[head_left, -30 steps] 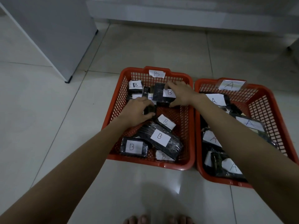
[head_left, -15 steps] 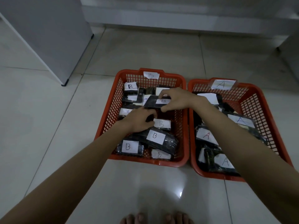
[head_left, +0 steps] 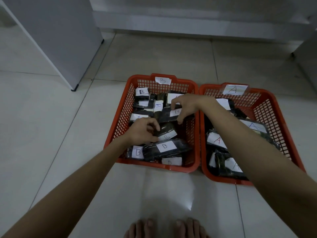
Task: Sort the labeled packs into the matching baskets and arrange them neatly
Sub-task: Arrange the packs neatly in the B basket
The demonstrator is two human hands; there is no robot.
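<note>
Two red mesh baskets stand side by side on the floor. The left one, basket B [head_left: 120, 117], holds several dark packs with white B labels. The right one, basket A [head_left: 274, 107], holds several A-labelled packs [head_left: 217, 140]. My left hand [head_left: 143, 132] is in the middle of basket B and grips a small dark pack [head_left: 167, 130] whose label is partly hidden. My right hand [head_left: 187, 105] reaches over the divide into basket B, fingers and thumb curled round the right end of a B pack [head_left: 169, 115] lying on the pile.
A grey cabinet [head_left: 56, 40] stands at the back left and a wall base [head_left: 188, 24] runs along the back. Pale tiled floor [head_left: 60, 134] surrounds the baskets. My bare toes [head_left: 164, 227] show at the bottom edge.
My right hand has tipped its B pack down onto the pile and loosened over it. My left hand has stayed mid-basket, now gripping a small pack. The view has shifted slightly.
</note>
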